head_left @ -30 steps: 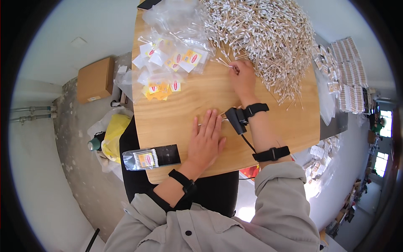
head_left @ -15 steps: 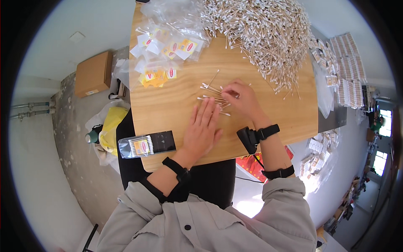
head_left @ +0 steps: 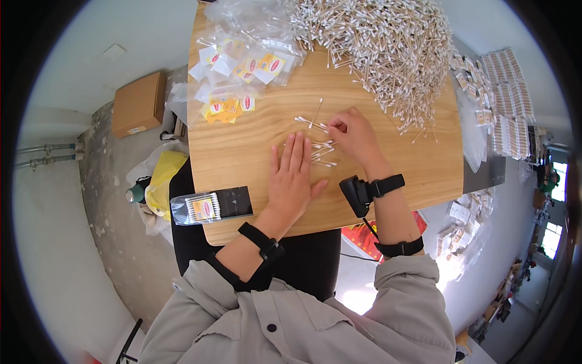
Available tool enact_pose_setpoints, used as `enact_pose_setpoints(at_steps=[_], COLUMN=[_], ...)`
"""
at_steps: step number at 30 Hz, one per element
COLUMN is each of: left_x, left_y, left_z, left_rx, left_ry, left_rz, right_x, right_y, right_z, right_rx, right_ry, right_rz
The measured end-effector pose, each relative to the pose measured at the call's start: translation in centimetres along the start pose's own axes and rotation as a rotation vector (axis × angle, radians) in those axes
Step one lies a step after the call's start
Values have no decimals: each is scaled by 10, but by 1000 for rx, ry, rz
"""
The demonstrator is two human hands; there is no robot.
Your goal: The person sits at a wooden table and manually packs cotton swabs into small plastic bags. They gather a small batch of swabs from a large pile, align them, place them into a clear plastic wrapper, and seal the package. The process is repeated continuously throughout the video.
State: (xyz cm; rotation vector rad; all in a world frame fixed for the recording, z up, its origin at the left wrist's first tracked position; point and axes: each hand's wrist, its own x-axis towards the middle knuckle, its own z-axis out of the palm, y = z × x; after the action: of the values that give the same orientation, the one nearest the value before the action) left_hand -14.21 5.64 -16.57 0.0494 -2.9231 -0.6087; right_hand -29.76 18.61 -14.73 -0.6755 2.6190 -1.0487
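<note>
My left hand lies flat on the wooden table, fingers stretched, partly covering a small group of cotton swabs. Just right of it, my right hand has thumb and forefinger pinched at the ends of a few other cotton swabs; how many it grips is hidden. One swab lies crosswise over these, pointing away from me. A large heap of loose cotton swabs covers the far right of the table. By my left forearm, a clear packet of cotton swabs rests on a dark flat rectangular thing.
Clear plastic bags and yellow-and-white cards lie at the table's far left. A cardboard box and a yellow bag are on the floor at left. Stacks of swab packets stand beyond the right edge.
My left hand has shifted slightly left, uncovering more of the swabs beside it. My right hand has moved slightly right, its fingers still pinched.
</note>
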Motion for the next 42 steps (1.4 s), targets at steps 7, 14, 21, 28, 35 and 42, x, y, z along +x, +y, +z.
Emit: enact_pose_setpoints(at_steps=[7, 14, 21, 28, 35, 42], left_x=[21, 16, 1, 9, 12, 11], left_y=[-2, 1, 2, 0, 5, 7], left_z=[-11, -5, -6, 2, -7, -9], left_rx=[-12, 33, 57, 50, 115, 142], left_ry=[-55, -53, -76, -32, -120, -113], left_rz=[-39, -37, -41, -64, -60, -46], right_x=[9, 4, -58, -78, -65, -52], right_y=[2, 4, 15, -8, -5, -12], right_z=[-4, 0, 7, 17, 14, 15], right_rx=[-66, 109, -15, 45, 22, 24], right_ry=[-84, 209, 458, 195, 144, 135], right_rz=[-20, -34, 133, -121, -75, -63])
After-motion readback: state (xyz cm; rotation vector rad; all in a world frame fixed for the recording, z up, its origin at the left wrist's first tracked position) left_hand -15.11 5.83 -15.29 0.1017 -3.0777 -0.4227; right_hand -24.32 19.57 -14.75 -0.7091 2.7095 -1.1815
